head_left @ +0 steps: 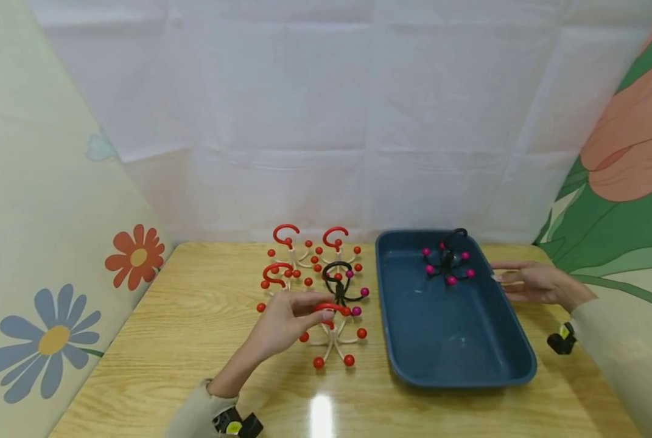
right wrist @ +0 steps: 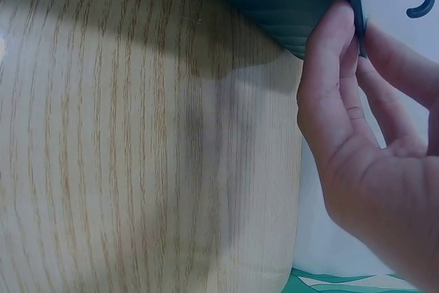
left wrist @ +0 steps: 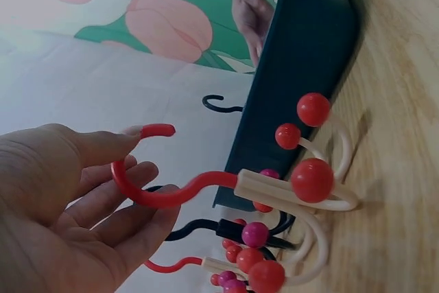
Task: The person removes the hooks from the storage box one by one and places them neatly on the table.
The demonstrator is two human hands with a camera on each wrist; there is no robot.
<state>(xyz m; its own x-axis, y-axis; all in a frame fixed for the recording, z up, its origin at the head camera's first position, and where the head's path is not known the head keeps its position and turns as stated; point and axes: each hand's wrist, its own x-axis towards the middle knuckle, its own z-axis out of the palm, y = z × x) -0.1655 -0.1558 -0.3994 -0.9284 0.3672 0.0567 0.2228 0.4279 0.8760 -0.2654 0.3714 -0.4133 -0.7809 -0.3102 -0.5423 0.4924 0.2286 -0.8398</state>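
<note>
My left hand (head_left: pixel 282 321) pinches the red hook top of a cream hanger hook (head_left: pixel 333 338) with several curved arms ending in red balls. In the left wrist view, the thumb touches the tip of this red hook (left wrist: pixel 154 195) and the fingers lie behind its curve. Just behind stands a black hanger hook (head_left: pixel 339 293) with magenta balls. My right hand (head_left: pixel 534 283) grips the right rim of the dark blue tray (head_left: pixel 517 331), thumb on one side of the wall and fingers on the other. Inside the tray, towards its back, sits another black hanger hook (head_left: pixel 447 261) with magenta balls.
Further red and cream hanger hooks (head_left: pixel 291 255) stand behind and left of the black one on the wooden table (head_left: pixel 194 316). A white sheet (head_left: pixel 282 121) hangs along the back edge. Flower-patterned panels (head_left: pixel 52 340) flank both sides.
</note>
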